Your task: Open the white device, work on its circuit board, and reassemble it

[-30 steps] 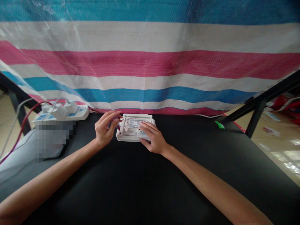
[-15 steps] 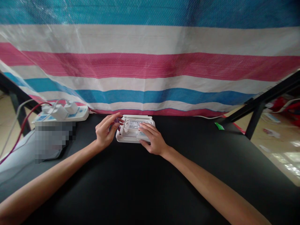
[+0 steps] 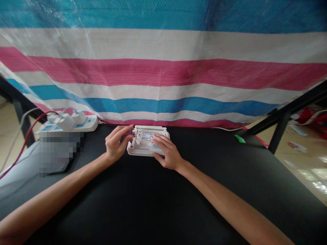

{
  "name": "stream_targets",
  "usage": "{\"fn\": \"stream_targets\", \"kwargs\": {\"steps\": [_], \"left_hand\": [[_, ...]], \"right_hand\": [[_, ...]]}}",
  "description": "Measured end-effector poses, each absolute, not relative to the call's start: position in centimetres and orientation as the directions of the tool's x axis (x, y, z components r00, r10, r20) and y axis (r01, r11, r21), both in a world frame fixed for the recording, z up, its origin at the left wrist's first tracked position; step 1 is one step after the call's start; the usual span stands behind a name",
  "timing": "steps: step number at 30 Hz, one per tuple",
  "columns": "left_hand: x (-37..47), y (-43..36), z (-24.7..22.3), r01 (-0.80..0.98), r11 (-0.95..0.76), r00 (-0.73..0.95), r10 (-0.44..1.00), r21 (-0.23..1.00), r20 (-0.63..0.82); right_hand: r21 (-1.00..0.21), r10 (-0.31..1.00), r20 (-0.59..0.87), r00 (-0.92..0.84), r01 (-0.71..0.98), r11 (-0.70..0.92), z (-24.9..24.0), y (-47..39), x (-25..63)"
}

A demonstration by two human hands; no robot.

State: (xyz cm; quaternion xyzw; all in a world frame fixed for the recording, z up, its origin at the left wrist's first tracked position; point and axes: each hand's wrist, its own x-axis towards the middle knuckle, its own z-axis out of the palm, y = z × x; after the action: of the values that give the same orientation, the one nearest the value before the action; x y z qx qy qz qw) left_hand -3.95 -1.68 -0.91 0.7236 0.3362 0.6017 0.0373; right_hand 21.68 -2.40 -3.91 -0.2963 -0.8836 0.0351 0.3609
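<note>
At the far left, a black frame bar [image 3: 21, 117] slopes beside the table [image 3: 153, 200], which has a dark top. A red cable [image 3: 21, 149] and pale cables pass in front of this bar and lead to the power strip [image 3: 90, 123]. The strip lies at the back left of the table and carries white plugs [image 3: 66, 121]. Directly in front of the strip is a flat object [image 3: 57, 149]; pixelation covers most of its surface.

Next to the right is the left hand [image 3: 115, 144]. Its thumb and fingers are drawn in narrow around a small purple tool [image 3: 130, 132], above the left end of the device [image 3: 143, 148]. Whether the tool's tip touches the device cannot be told.

The device is white and lies on the table, toward the back and near the middle, between the two hands. Its upper face shows a label [image 3: 146, 136] and rows of small holes along the near side; a white bar [image 3: 150, 128] runs along the far edge.

The right hand [image 3: 168, 153] rests on the right end of the device. Its fingers lie extended across the upper face, and the thumb is at the near edge.

Behind all this hangs a striped sheet [image 3: 158, 71]. Farther right, a white cord [image 3: 226, 128] runs along the back of the table, and a green wrapper [image 3: 240, 139] lies near the right edge.
</note>
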Motion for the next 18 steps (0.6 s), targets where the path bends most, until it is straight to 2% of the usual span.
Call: {"fn": "stream_targets", "kwargs": {"steps": [4,8,11,14,18], "left_hand": [[-4.06,-1.52,-1.03,0.469,-0.752,0.0,0.526,0.464,0.851],[-4.12,-1.5,-0.73,0.4,-0.782,0.054,0.541,0.479,0.839],[-4.04,-1.69,-0.33,0.431,-0.782,0.086,0.531,0.449,0.843],[-3.89,-1.83,-0.16,0.485,-0.765,0.05,0.508,0.424,0.86],[-3.85,-1.78,-0.44,0.474,-0.752,0.002,0.522,0.459,0.853]], "right_hand": [[-0.278,0.544,0.625,-0.561,0.491,0.826,-3.96,-2.39,21.68],[-0.293,0.55,0.62,-0.56,0.486,0.824,-3.96,-2.41,21.67],[-0.29,0.551,0.619,-0.559,0.49,0.822,-3.93,-2.43,21.65],[-0.292,0.558,0.613,-0.559,0.495,0.818,-3.91,-2.42,21.63],[-0.291,0.555,0.612,-0.563,0.492,0.821,-3.91,-2.41,21.64]]}}
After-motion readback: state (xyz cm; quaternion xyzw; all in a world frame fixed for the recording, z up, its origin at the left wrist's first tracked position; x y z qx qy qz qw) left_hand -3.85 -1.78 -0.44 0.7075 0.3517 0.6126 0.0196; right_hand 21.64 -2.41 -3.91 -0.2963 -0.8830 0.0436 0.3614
